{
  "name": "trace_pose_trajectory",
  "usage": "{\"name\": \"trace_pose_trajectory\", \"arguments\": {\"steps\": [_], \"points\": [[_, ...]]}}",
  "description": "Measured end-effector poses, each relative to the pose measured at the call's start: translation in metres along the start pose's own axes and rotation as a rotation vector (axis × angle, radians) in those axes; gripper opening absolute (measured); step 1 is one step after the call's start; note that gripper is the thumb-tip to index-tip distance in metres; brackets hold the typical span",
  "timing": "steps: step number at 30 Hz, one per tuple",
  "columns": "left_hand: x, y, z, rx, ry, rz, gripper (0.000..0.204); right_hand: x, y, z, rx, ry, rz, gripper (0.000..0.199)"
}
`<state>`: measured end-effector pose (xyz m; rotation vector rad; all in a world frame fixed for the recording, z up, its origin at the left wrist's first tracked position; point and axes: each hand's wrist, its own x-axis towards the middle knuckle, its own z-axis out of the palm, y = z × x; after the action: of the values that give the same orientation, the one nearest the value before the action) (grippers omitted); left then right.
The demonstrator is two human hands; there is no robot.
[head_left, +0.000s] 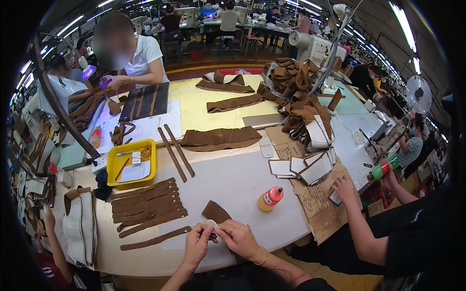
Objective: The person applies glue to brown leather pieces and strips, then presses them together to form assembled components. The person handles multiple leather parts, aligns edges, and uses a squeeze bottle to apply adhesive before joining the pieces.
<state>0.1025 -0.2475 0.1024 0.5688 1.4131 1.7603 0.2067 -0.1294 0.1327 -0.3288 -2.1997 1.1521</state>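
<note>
My left hand [196, 244] and my right hand [239, 238] meet at the table's near edge. Together they pinch a small pale piece [211, 224] joined to a brown fabric piece [215, 212] that lies on the white table [233, 184]. An orange glue bottle with a red cap [270, 198] lies just right of my hands. A row of several brown strips [148, 206] lies to the left, with one single strip [155, 238] nearest my left hand.
A yellow tray [131, 164] holds small items at the left. Brown fabric pieces [221, 138] and a heaped pile [296, 92] lie further back. A co-worker's hand [343, 188] rests on cardboard [320, 203] at right, by white cards [306, 167]. Another person [136, 58] works across the table.
</note>
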Motion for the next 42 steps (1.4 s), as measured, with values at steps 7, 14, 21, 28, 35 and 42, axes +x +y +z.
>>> {"name": "trace_pose_trajectory", "arguments": {"steps": [7,14,21,28,35,42], "points": [[-0.007,0.019,-0.008,0.094,-0.100,-0.093,0.019,0.001,-0.003,-0.015,0.055,-0.110,0.208,0.012],[0.002,0.067,-0.036,0.719,-0.389,-0.265,0.027,-0.002,0.008,-0.003,-0.011,-0.179,0.004,0.010],[-0.005,0.034,-0.038,0.501,-0.153,-0.167,0.030,0.005,0.003,0.000,-0.194,-0.135,-0.013,0.009],[-0.004,0.017,-0.025,0.492,-0.097,-0.227,0.024,0.003,0.000,0.001,-0.152,-0.170,0.023,0.009],[-0.003,0.008,-0.029,0.496,-0.166,-0.144,0.019,0.003,-0.009,-0.001,0.054,-0.177,0.245,0.016],[-0.003,0.009,-0.020,0.362,-0.230,-0.189,0.025,0.002,0.005,-0.004,0.095,-0.208,0.259,0.014]]}}
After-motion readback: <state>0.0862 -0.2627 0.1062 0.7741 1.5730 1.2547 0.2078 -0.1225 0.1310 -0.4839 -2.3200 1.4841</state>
